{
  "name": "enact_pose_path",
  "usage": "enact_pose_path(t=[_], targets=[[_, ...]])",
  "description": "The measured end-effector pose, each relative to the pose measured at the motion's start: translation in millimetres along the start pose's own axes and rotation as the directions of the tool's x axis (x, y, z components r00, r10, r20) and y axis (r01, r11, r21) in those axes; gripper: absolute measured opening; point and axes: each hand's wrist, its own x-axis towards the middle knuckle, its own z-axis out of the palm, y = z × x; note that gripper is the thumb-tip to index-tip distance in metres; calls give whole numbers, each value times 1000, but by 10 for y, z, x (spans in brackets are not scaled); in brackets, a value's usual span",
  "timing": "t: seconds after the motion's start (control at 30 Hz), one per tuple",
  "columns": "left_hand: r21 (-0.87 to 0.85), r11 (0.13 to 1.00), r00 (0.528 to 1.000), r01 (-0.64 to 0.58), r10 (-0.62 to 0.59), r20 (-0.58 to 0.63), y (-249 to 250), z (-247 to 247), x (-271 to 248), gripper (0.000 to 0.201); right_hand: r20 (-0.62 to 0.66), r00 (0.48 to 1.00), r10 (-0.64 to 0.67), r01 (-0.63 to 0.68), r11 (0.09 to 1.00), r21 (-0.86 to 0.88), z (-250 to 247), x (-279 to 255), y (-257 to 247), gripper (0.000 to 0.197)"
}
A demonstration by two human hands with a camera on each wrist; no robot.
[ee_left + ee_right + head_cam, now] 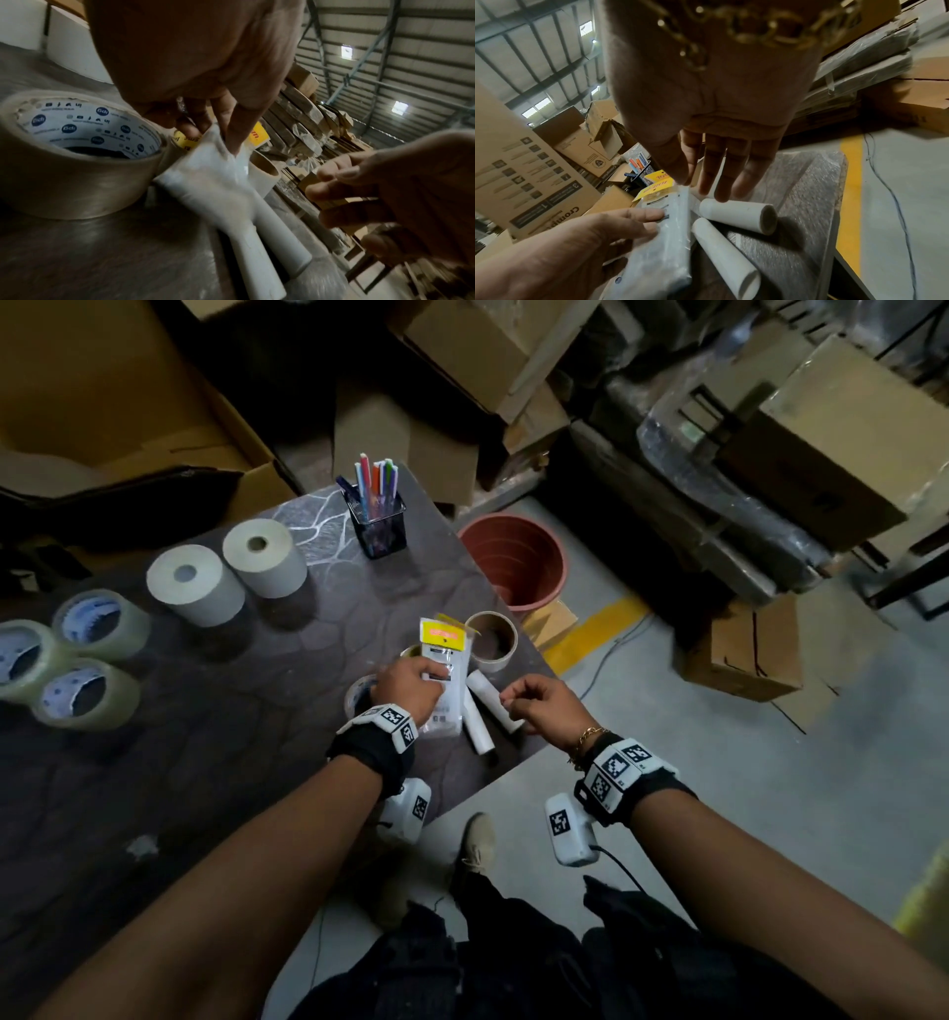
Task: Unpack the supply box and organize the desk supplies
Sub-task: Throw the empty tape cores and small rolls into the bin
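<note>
My left hand point(411, 677) pinches a white plastic packet with a yellow header point(445, 643) near the table's right edge; its fingers press into the packet point(213, 172) in the left wrist view. Two white paper tubes point(490, 698) point(475, 726) lie just right of the packet, partly under it. My right hand point(516, 701) hovers over the tubes point(736, 213) with relaxed fingers point(711, 182) and holds nothing. A clear tape roll point(77, 152) stands beside my left hand.
On the dark table point(231, 762) stand three clear tape rolls point(97, 621), two fat white paper rolls point(192, 585), a mesh pen holder point(377, 521) and a brown tape core point(493, 639). A terracotta bucket point(513, 562) sits on the floor past the edge. Cardboard boxes point(811, 454) surround the table.
</note>
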Motion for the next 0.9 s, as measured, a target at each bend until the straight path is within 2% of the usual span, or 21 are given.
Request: enact_pose_path(t=[0.07, 0.13, 0.23, 0.3, 0.37, 0.43, 0.53, 0.67, 0.8, 0.9], targets=[[-129, 991, 1000, -23, 21, -21, -50, -51, 33, 30, 3, 1000, -10, 10, 1000, -8, -23, 44, -6, 9], [-207, 978, 999, -1, -10, -53, -115, -143, 43, 36, -3, 999, -34, 34, 999, -2, -17, 95, -24, 11], [-273, 962, 995, 4, -30, -93, -291, -311, 10, 47, -22, 998, -66, 64, 996, -68, 37, 179, -46, 9], [-311, 950, 992, 23, -61, -113, -411, -444, -83, 45, -14, 997, -81, 77, 985, -152, 109, 249, -38, 15], [-294, 956, 980, 9, -68, -190, -594, -555, -178, 40, 14, 994, -104, 103, 943, -317, 217, 305, -28, 25], [-253, 967, 958, 12, -84, -276, -802, -658, -285, 37, 40, 990, -136, 138, 860, -492, 356, 342, -8, 34], [-187, 978, 930, 93, -152, -335, -1012, -787, -506, 32, 27, 993, -117, 109, 777, -620, 564, 356, 73, 41], [-104, 980, 939, 168, -191, -285, -1204, -809, -745, 31, 26, 1000, 3, 14, 771, -637, 821, 245, 190, 41], [18, 972, 951, 235, -226, -213, -1313, -683, -875, 31, 72, 997, -3, 42, 832, -553, 1157, 80, 195, 36], [8, 964, 954, 266, -262, -147, -1387, -581, -954, 31, 124, 992, -22, 81, 865, -495, 1422, -28, 193, 33]])
